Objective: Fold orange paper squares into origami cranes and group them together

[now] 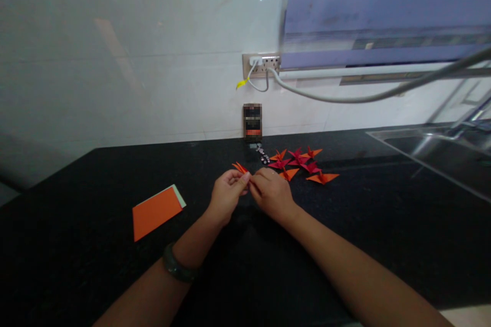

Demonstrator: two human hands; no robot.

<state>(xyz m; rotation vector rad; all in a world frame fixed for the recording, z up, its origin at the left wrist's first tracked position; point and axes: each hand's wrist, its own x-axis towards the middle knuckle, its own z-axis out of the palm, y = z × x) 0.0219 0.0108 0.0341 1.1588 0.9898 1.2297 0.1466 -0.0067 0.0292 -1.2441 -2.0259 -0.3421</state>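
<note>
no text, brand, number or sign can be read; the upright phone (pixel 252 121) is blurred into blocks

Lining the Back Wall
Showing a black counter (pixel 95 179) below a pale wall (pixel 153 87). Seeing a socket plate (pixel 272 63) holding a white plug (pixel 255 61), plus a thick pale cable (pixel 345 100) trailing rightward. Finding an upright pixelated object (pixel 252 121) near a patterned strap (pixel 263 154). Also seeing a purple striped blind (pixel 383 20) and, farther right, a sink (pixel 452 156).

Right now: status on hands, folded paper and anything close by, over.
Left hand pinching folded orange paper; right hand alongside, grip hidden. Paper mostly covered, pointed tips showing. Orange paper crane close beyond right hand.
</note>
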